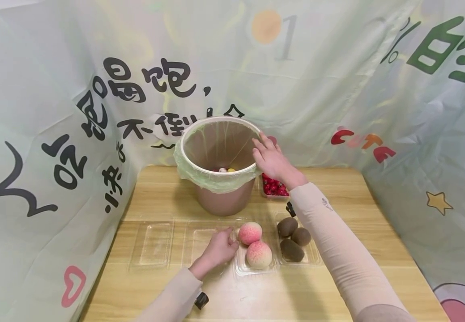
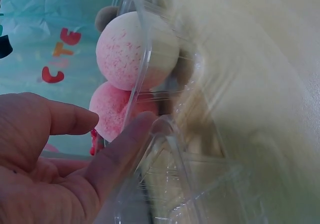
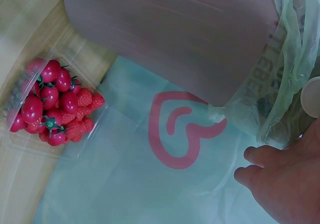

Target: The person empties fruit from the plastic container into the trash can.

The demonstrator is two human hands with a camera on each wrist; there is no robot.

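A push from your left hand [image 1: 218, 247], thumb and forefinger apart beside the near-centre clear plastic tray [image 1: 253, 271], could roll out its two round, pink-speckled cream peaches [image 1: 259, 256]. Your right hand [image 1: 272, 160] is at the right rim of the far mauve plastic bin [image 1: 226, 203]; its grip cannot be told.

Left hand [image 2: 47, 186] beside two pink-speckled peaches [image 2: 120, 51] in clear tray [image 2: 147, 43]

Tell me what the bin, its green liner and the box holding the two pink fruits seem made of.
Bin: probably plastic, smooth and low-sheen, going by its even-coloured wall.
Liner: thin, translucent plastic film, as its loose wrinkles suggest.
Box: clear, glossy plastic, likely stiff; it is see-through, with bright highlights along its edges.
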